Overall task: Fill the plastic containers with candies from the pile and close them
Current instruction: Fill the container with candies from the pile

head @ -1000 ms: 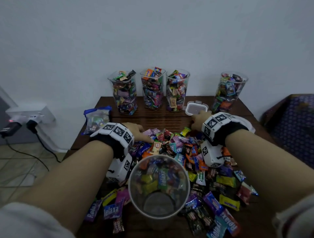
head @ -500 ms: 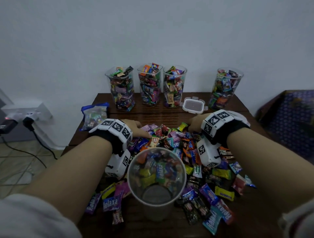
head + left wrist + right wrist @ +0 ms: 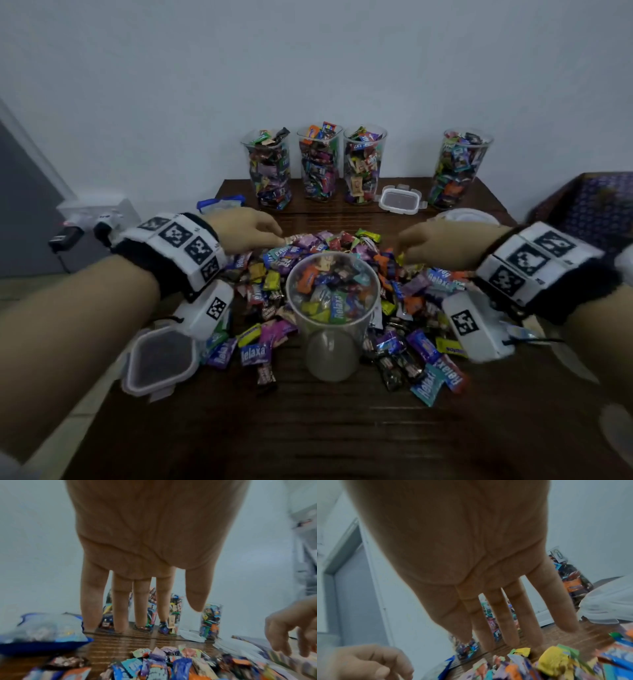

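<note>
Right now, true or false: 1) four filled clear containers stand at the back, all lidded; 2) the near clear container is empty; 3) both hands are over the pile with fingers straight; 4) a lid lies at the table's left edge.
1) False: the four filled clear plastic containers stand open, no lids on.
2) True: the near clear plastic container holds nothing; the candies show through its wall.
3) True: left hand, right hand, wrapped candy pile.
4) True: clear rectangular lid.

Dim, flat, bluish light, no hard shadows or glare. Head view soft, bowed at edges. Both wrist views motion-blurred: candy pile (image 3: 171, 665) smeared, left hand (image 3: 368, 662) and right hand (image 3: 295, 627) fuzzy at frame edges.
</note>
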Available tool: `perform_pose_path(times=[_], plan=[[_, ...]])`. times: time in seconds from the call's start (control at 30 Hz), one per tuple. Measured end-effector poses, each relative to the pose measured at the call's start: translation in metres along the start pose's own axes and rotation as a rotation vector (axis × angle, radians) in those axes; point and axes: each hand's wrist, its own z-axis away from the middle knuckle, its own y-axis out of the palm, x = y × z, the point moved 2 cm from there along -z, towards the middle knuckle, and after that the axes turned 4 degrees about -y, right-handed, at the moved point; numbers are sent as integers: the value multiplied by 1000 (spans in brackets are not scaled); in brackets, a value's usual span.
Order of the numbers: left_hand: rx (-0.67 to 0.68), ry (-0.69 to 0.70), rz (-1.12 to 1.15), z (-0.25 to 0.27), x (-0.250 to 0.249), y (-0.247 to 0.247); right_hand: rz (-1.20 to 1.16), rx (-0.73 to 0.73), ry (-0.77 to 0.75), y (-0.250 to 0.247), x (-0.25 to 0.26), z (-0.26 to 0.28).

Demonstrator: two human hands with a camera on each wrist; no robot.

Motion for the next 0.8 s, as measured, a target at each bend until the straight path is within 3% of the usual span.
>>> perform_pose_path(times=[0.07, 0.17, 0.27, 0.33, 0.47, 0.67, 0.8], plan=[[87, 25, -81, 26, 4, -1, -80, 71, -49, 6, 4, 24], [356, 20, -64, 59, 4, 21, -166, 326, -81, 33, 9, 46], [649, -9, 12, 77, 2, 57, -182, 550, -39, 64, 11, 54], [733, -38, 6, 78, 0, 77, -185, 664, -14, 79, 12, 56], [694, -67, 12, 60, -7, 94, -167, 690, 16, 84, 18, 47], [457, -98, 165, 38, -18, 86, -144, 410, 58, 71, 14, 16], [290, -126, 281, 42, -3, 55, -86, 286, 63, 59, 11, 17]])
